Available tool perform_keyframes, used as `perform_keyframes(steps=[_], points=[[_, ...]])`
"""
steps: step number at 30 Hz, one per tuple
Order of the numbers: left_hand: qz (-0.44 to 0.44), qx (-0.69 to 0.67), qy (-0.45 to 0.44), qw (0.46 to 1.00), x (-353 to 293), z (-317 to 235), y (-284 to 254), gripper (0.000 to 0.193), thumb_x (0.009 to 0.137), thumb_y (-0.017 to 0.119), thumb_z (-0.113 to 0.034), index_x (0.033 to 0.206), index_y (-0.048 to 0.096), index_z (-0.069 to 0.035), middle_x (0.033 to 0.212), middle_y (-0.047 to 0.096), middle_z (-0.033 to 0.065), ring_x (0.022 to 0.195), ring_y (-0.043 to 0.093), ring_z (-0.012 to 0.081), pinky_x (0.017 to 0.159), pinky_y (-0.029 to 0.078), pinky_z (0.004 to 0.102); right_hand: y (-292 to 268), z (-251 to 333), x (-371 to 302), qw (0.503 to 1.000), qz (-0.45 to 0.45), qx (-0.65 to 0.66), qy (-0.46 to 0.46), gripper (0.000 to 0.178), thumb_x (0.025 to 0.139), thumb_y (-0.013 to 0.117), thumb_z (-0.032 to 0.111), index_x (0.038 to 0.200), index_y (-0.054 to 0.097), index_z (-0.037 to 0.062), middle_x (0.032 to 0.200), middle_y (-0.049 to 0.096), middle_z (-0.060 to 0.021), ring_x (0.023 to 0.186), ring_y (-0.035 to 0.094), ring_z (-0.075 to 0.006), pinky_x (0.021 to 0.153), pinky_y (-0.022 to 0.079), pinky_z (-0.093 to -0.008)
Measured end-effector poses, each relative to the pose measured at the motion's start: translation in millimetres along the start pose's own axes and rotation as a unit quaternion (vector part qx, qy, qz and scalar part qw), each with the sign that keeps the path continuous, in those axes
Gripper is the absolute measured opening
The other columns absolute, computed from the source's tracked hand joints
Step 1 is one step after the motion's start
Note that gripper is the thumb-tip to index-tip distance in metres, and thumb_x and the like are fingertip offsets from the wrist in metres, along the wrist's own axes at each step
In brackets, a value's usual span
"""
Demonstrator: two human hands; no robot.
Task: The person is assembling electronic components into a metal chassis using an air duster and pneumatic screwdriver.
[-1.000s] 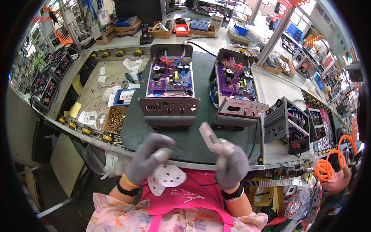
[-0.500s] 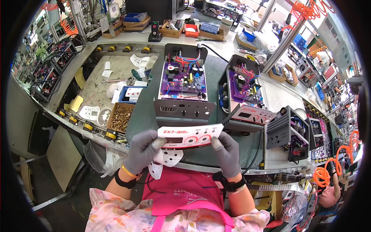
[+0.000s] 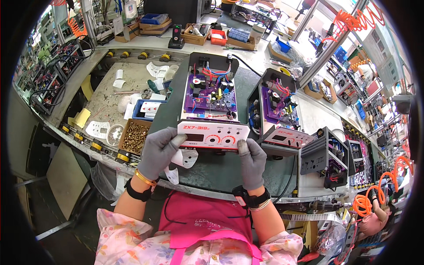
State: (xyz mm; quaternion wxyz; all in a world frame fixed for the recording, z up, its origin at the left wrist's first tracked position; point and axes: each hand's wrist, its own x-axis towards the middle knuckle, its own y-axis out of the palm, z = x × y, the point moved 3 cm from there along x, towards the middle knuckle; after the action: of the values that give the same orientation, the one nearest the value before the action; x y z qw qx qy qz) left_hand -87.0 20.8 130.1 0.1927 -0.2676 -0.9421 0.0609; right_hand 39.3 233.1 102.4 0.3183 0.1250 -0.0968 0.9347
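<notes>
A white panel sticker (image 3: 205,133) with red printing, a dark window and round cutouts is stretched between my gloved hands. My left hand (image 3: 160,149) pinches its left end, and a white die-cut backing sheet (image 3: 190,160) hangs below that hand. My right hand (image 3: 252,162) pinches the sticker's right end. Behind the sticker stands an open electronic unit with a purple circuit board (image 3: 210,99); the sticker covers most of its dark front panel (image 3: 182,122). Whether the sticker touches the panel, I cannot tell.
On the right, a second unit (image 3: 276,106) wears a similar sticker, with a dark-fronted unit (image 3: 314,159) beyond. A box of brass-coloured fasteners (image 3: 136,138), a blue bin (image 3: 145,115) and a small round dish (image 3: 115,133) sit to the left.
Both hands have moved forward, carrying the sticker away from my body and up over the near unit's front panel. The sticker has levelled out and now hides the panel's display and knobs.
</notes>
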Motion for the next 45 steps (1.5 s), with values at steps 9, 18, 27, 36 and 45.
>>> perform_keyframes(steps=[9, 18, 27, 36, 45], points=[[0.006, 0.004, -0.007, 1.0, 2, 5, 0, 0.018, 0.091, 0.061, -0.012, 0.096, 0.067, 0.003, 0.076, 0.065, 0.002, 0.071, 0.055, 0.0044, 0.064, 0.045, 0.0222, 0, 0, 3, 0.999, -0.001, -0.027, -0.018, 0.023, 0.094, 0.06, 0.018, 0.092, 0.063, -0.0053, 0.076, 0.057, -0.0044, 0.07, 0.047, -0.0084, 0.065, 0.041, -0.0243], [0.0, -0.005, -0.038, 0.999, 3, 4, -1, 0.018, 0.091, 0.062, -0.014, 0.096, 0.067, 0.003, 0.073, 0.061, 0.0002, 0.068, 0.05, 0.0033, 0.06, 0.042, 0.0214, 3, 4, 4, 1.0, 0.001, -0.029, -0.005, 0.022, 0.094, 0.061, 0.018, 0.092, 0.063, -0.0046, 0.076, 0.058, -0.0037, 0.071, 0.048, -0.0077, 0.065, 0.041, -0.024], [0.01, -0.013, -0.036, 0.999, 4, 6, -2, 0.02, 0.09, 0.062, -0.015, 0.092, 0.068, 0.003, 0.068, 0.056, -0.0026, 0.065, 0.046, 0.0023, 0.057, 0.039, 0.0219, 0, 1, 2, 1.0, -0.013, -0.023, 0.01, 0.021, 0.095, 0.06, 0.017, 0.088, 0.063, -0.0028, 0.073, 0.054, 0.0013, 0.07, 0.045, -0.0043, 0.064, 0.039, -0.0214], [-0.003, 0.005, -0.028, 1.0, 6, 3, 3, 0.019, 0.09, 0.064, -0.016, 0.088, 0.066, 0.003, 0.065, 0.053, -0.0016, 0.062, 0.045, 0.0031, 0.055, 0.038, 0.0227, -2, 5, 3, 1.0, -0.024, -0.005, 0.015, 0.023, 0.095, 0.06, 0.018, 0.088, 0.064, -0.004, 0.073, 0.055, 0.0015, 0.07, 0.046, -0.0046, 0.063, 0.04, -0.0217], [-0.032, 0.064, -0.019, 0.997, 11, 8, -3, 0.023, 0.086, 0.066, -0.015, 0.071, 0.059, 0.001, 0.054, 0.045, -0.0007, 0.053, 0.039, 0.0037, 0.047, 0.032, 0.0248, 8, 0, 9, 0.998, -0.053, -0.039, -0.022, 0.025, 0.093, 0.062, 0.019, 0.089, 0.065, -0.0049, 0.068, 0.058, -0.0071, 0.063, 0.048, -0.0086, 0.058, 0.042, -0.0267]])
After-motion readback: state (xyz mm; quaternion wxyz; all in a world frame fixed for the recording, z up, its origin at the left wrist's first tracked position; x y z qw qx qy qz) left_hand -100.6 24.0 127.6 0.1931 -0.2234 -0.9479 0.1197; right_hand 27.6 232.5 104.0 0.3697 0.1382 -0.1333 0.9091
